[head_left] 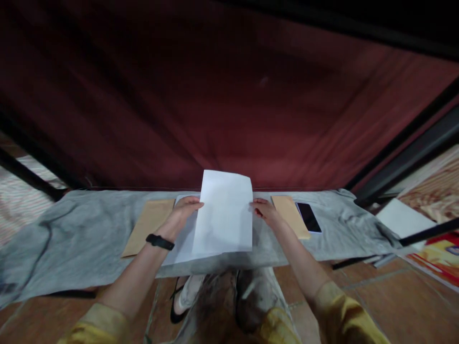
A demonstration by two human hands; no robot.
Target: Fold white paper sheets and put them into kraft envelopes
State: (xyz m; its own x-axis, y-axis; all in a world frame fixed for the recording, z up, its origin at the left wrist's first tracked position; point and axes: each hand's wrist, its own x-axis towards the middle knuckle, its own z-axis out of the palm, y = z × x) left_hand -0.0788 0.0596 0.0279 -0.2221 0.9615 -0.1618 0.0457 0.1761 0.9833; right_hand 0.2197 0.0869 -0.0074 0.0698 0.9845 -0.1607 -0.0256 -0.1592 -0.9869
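A white sheet of paper [225, 212] is held up in front of me by its two side edges. My left hand [187, 208] pinches its left edge, the thumb near the paper's border. On the opposite side my right hand [262, 209] grips the right edge, fingers curled. More white paper [181, 248] lies flat on the cloth below and left of the raised sheet. A brown envelope [148, 224] rests beside my left wrist, partly behind the forearm. Another brown envelope [292, 217] lies to the right, just past my right wrist.
A grey cloth [89, 229] covers the narrow bench. A dark-screened phone [309, 218] lies right of the right envelope. Behind the bench hangs a dark red fabric [229, 119] between black frame bars. A colourful package [437, 255] sits at far right.
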